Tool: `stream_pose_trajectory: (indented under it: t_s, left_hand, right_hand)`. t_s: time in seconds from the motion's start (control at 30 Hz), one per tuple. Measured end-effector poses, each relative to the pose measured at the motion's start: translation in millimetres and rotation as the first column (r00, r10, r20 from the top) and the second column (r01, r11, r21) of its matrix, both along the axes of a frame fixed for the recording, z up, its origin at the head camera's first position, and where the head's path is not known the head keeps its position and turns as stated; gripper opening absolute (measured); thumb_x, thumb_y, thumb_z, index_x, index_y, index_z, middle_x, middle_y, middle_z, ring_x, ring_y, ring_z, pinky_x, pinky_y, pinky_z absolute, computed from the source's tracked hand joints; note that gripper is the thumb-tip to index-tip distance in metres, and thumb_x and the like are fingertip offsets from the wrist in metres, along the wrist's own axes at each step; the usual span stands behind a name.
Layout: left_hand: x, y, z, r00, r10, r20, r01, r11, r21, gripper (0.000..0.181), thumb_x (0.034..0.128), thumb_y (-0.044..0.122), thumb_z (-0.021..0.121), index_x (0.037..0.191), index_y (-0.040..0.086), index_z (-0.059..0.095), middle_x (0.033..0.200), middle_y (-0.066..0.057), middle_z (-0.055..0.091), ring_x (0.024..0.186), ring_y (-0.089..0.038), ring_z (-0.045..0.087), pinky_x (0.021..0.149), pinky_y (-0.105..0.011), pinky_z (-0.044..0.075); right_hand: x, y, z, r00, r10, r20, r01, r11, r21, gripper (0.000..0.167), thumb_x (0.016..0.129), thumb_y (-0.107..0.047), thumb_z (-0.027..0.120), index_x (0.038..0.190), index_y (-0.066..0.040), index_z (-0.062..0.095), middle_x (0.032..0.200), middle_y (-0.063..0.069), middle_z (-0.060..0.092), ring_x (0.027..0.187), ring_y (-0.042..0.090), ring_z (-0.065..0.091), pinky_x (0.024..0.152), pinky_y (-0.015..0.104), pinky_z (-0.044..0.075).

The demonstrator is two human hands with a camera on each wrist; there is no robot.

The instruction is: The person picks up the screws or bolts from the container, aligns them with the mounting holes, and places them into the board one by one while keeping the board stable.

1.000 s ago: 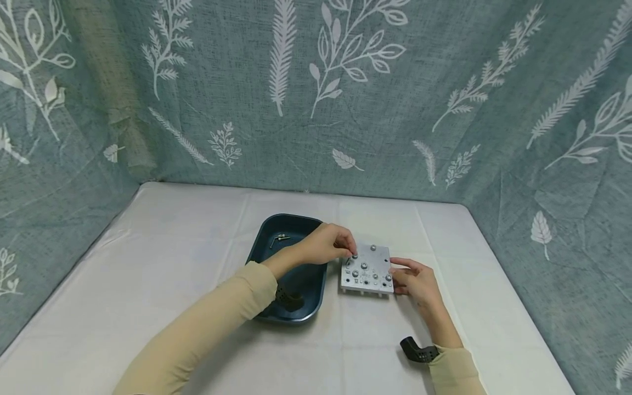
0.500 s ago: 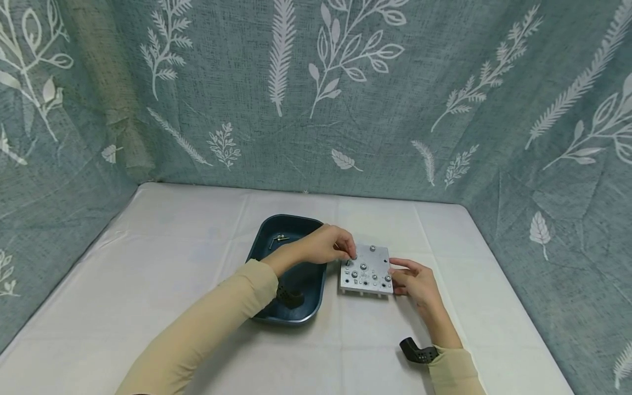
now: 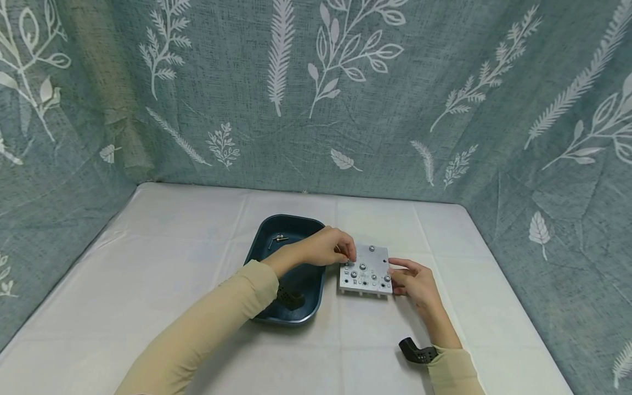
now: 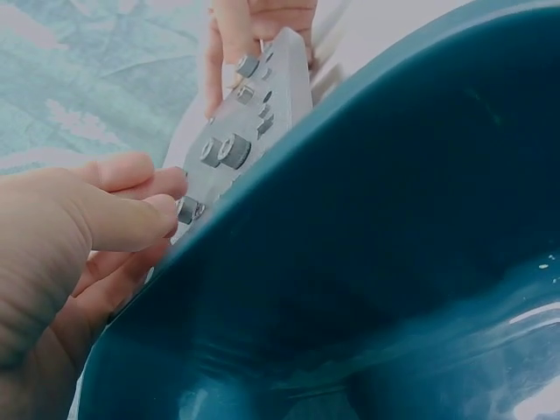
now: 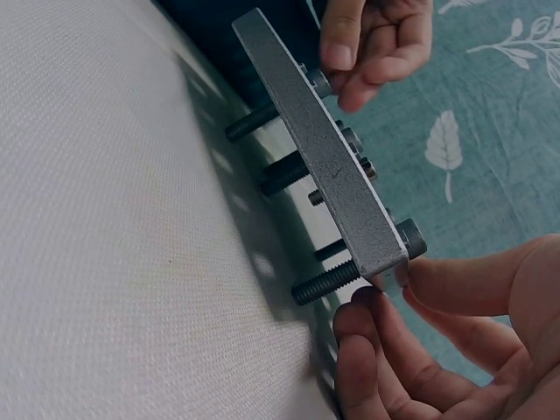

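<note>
A silver metal plate (image 3: pixel 376 263) with several socket-head bolts lies beside the tray on the table. At its left corner, my left hand (image 3: pixel 329 246) has curled fingers and thumb at a bolt (image 4: pixel 186 210), pinching its head. My right hand (image 3: pixel 417 282) holds the plate's right edge between thumb and fingers. In the right wrist view, the plate (image 5: pixel 324 157) stands off the cloth, with threaded bolt ends (image 5: pixel 324 282) sticking out below. My left fingertips (image 5: pixel 357 92) show there at the far bolt head.
A dark blue tray (image 3: pixel 320 299) stands left of the plate, under my left forearm. Inside lie a few small screws (image 3: pixel 280 238) and a black curved piece (image 3: pixel 291 299). Another black piece (image 3: pixel 417 351) is at my right wrist. A patterned curtain (image 3: pixel 306 137) hangs behind the table.
My left hand has shifted slightly nearer and its fingers have moved over the plate's left corner, covering more of the bolts there. My right hand keeps its hold on the plate's edge.
</note>
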State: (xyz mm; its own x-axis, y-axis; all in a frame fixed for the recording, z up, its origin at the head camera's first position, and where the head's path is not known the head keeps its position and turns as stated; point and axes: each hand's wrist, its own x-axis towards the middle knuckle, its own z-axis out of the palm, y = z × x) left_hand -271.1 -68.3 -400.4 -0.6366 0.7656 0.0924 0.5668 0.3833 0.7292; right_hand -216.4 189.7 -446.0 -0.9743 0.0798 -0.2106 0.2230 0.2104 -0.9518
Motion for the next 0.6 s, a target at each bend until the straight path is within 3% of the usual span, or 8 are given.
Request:
stream_pose_trajectory:
  t_s: [0.23, 0.37, 0.6]
  left_hand:
    - [9.1, -7.7, 2.8, 0.999, 0.024, -0.044, -0.019, 0.994, 0.11, 0.013, 0.0916, -0.005, 0.065, 0.097, 0.006, 0.072, 0.099, -0.001, 0.071, 0.092, -0.01, 0.066, 0.082, -0.026, 0.053]
    - [16.2, -21.0, 6.4, 0.996, 0.067, -0.065, -0.056, 0.986, 0.158, 0.013, 0.093, -0.003, 0.064, 0.099, 0.007, 0.071, 0.1, -0.001, 0.071, 0.092, -0.01, 0.065, 0.081, -0.026, 0.053]
    - [19.9, -62.1, 11.7, 0.968, 0.236, -0.087, -0.225, 0.967, 0.119, 0.009, 0.0928, 0.001, 0.067, 0.1, 0.006, 0.07, 0.098, -0.002, 0.071, 0.091, -0.011, 0.066, 0.081, -0.029, 0.053]
  right_hand:
    - [-0.8, -0.8, 0.2, 1.0, -0.006, -0.001, 0.006, 1.0, -0.003, 0.033, 0.089, 0.0, 0.068, 0.122, 0.003, 0.065, 0.092, 0.013, 0.07, 0.071, 0.02, 0.066, 0.056, 0.028, 0.054]
    - [-0.5, -0.3, -0.3, 1.0, -0.002, 0.002, 0.002, 1.0, -0.003, 0.034, 0.09, -0.001, 0.068, 0.123, 0.003, 0.065, 0.092, 0.013, 0.07, 0.071, 0.019, 0.066, 0.056, 0.028, 0.054]
    - [0.0, -0.6, 0.5, 1.0, -0.004, 0.006, 0.004, 1.0, -0.004, 0.033, 0.09, -0.001, 0.068, 0.123, 0.003, 0.065, 0.092, 0.013, 0.071, 0.07, 0.019, 0.066, 0.056, 0.027, 0.054]
